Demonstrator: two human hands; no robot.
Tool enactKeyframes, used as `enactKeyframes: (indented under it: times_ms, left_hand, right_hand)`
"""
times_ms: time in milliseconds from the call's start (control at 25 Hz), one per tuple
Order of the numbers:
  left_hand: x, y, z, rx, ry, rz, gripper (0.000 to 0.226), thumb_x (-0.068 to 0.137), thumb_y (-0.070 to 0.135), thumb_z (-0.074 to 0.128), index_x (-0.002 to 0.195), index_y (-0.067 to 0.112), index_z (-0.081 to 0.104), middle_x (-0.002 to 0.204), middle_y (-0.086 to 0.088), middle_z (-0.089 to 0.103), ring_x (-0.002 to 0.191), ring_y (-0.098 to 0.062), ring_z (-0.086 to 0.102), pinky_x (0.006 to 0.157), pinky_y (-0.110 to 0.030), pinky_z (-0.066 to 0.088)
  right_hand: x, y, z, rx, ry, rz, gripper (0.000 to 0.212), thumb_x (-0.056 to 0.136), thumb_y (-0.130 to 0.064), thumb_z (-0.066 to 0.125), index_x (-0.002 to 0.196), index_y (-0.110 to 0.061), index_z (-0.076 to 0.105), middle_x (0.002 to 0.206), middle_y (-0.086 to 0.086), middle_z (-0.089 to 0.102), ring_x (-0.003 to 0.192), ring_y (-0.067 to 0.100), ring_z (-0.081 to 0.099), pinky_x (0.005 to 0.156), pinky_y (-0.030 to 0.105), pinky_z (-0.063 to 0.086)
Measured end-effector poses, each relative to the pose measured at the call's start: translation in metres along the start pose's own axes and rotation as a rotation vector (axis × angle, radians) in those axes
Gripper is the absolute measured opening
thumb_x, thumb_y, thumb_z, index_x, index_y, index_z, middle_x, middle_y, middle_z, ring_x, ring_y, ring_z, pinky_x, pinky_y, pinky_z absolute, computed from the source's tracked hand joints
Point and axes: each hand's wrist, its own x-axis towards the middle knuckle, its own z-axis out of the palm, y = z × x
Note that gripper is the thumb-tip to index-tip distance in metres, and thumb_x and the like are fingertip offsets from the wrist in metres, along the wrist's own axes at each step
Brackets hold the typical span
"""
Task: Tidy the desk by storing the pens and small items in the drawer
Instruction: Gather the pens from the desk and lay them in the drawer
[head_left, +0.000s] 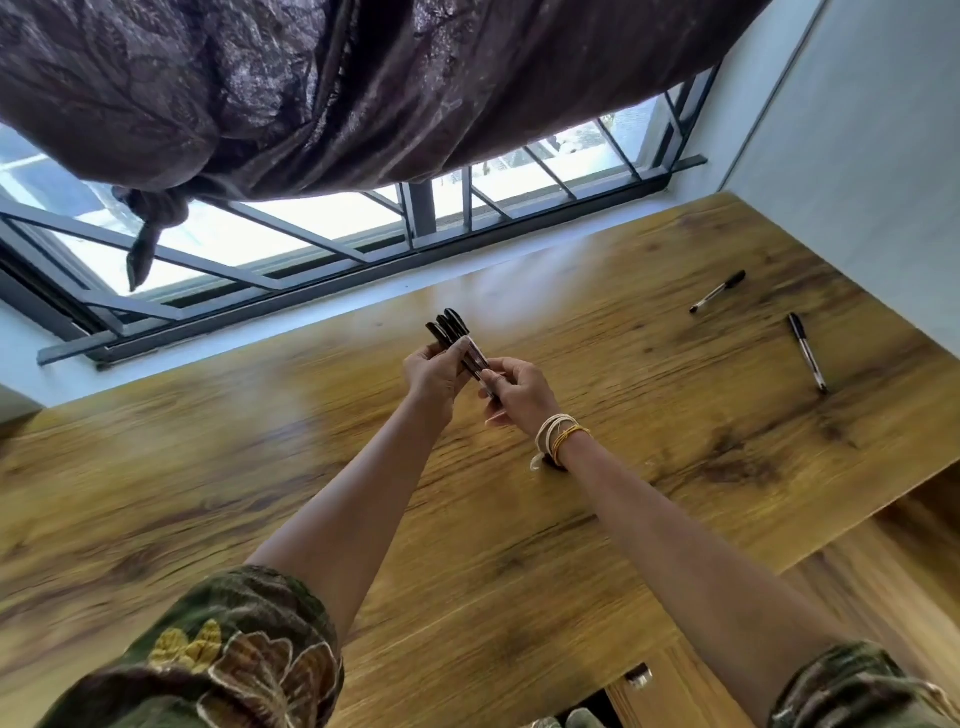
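Observation:
Above the middle of the wooden desk (208, 493), my left hand (434, 371) grips a bundle of pens (451, 330) with black caps that stick up past my fingers. My right hand (514, 392) pinches the lower end of the same bundle. Two more pens lie loose on the desk at the right: one black-capped pen (718, 291) near the wall and another pen (807, 352) closer to the desk's right edge. At the bottom edge, a drawer front with a metal knob (639, 675) is partly in view; its inside is hidden.
A barred window (415, 218) with a dark knotted curtain (311, 88) runs along the far side of the desk. A pale wall (857, 156) bounds the right side. A wooden floor (883, 561) shows beyond the desk's right edge.

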Motion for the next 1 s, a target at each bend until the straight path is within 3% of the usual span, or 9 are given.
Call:
enactKeyframes:
  times_ms: [80, 200, 440, 560, 680, 760, 840, 1000]
  left_hand:
    - [0.003, 0.001, 0.01, -0.005, -0.026, 0.0, 0.026, 0.086, 0.001, 0.068, 0.108, -0.008, 0.061, 0.081, -0.015, 0.066, 0.069, -0.023, 0.066, 0.069, -0.034, 0.06]
    - [0.003, 0.0, 0.024, -0.023, -0.088, -0.022, 0.02, 0.085, 0.0, 0.069, 0.103, -0.008, 0.063, 0.08, -0.014, 0.066, 0.069, -0.023, 0.067, 0.073, -0.036, 0.06]
    - [0.005, -0.01, 0.051, -0.038, -0.118, -0.059, 0.012, 0.083, -0.004, 0.069, 0.093, -0.007, 0.063, 0.079, -0.016, 0.067, 0.062, -0.02, 0.069, 0.065, -0.034, 0.061]
    - [0.012, -0.019, 0.062, -0.041, -0.064, -0.078, 0.022, 0.082, -0.003, 0.07, 0.102, -0.01, 0.062, 0.086, -0.019, 0.068, 0.067, -0.021, 0.069, 0.066, -0.034, 0.061]
    - [0.021, -0.027, 0.069, -0.029, -0.026, -0.096, 0.035, 0.083, -0.002, 0.07, 0.114, -0.013, 0.058, 0.089, -0.019, 0.069, 0.069, -0.021, 0.071, 0.061, -0.032, 0.06]
    - [0.026, -0.03, 0.075, -0.039, -0.004, -0.101, 0.036, 0.082, -0.002, 0.071, 0.114, -0.012, 0.057, 0.088, -0.018, 0.069, 0.066, -0.019, 0.072, 0.057, -0.029, 0.059]
    - [0.034, -0.032, 0.081, -0.037, 0.013, -0.107, 0.031, 0.082, -0.001, 0.072, 0.11, -0.01, 0.06, 0.087, -0.017, 0.07, 0.065, -0.018, 0.072, 0.056, -0.028, 0.058]
    - [0.048, -0.04, 0.086, 0.053, 0.019, -0.083, 0.029, 0.08, 0.004, 0.075, 0.106, -0.004, 0.064, 0.087, -0.014, 0.073, 0.072, -0.019, 0.072, 0.065, -0.031, 0.059]
  right_hand:
    - [0.0, -0.005, -0.009, 0.068, 0.008, 0.018, 0.013, 0.096, -0.012, 0.054, 0.106, -0.014, 0.061, 0.075, 0.006, 0.064, 0.047, 0.012, 0.06, 0.045, 0.027, 0.055]
    - [0.001, -0.007, -0.024, 0.109, 0.041, 0.036, 0.012, 0.094, -0.01, 0.057, 0.103, -0.013, 0.063, 0.072, 0.006, 0.063, 0.043, 0.008, 0.059, 0.045, 0.025, 0.056]
    - [0.012, 0.002, -0.055, 0.064, 0.048, 0.084, 0.008, 0.093, -0.019, 0.059, 0.09, -0.015, 0.066, 0.073, 0.005, 0.065, 0.048, 0.012, 0.061, 0.045, 0.026, 0.055]
    - [0.03, 0.002, -0.077, -0.058, 0.175, 0.076, 0.021, 0.096, -0.027, 0.053, 0.09, -0.013, 0.068, 0.074, 0.003, 0.065, 0.056, 0.018, 0.062, 0.044, 0.027, 0.053]
    - [0.06, 0.004, -0.109, -0.128, 0.329, 0.091, 0.021, 0.094, -0.021, 0.053, 0.09, -0.007, 0.068, 0.074, 0.006, 0.068, 0.052, 0.017, 0.061, 0.046, 0.029, 0.053]
    - [0.08, 0.006, -0.13, -0.237, 0.47, 0.103, 0.017, 0.087, -0.015, 0.056, 0.089, -0.006, 0.07, 0.079, 0.01, 0.072, 0.064, 0.025, 0.067, 0.061, 0.037, 0.059]
    - [0.096, 0.01, -0.15, -0.381, 0.639, 0.117, 0.019, 0.082, -0.01, 0.053, 0.09, -0.006, 0.07, 0.094, 0.017, 0.072, 0.09, 0.035, 0.066, 0.081, 0.038, 0.054]
    - [0.117, 0.017, -0.186, -0.58, 0.83, 0.158, 0.027, 0.083, -0.009, 0.051, 0.107, -0.001, 0.059, 0.121, 0.022, 0.054, 0.108, 0.039, 0.057, 0.091, 0.038, 0.045]
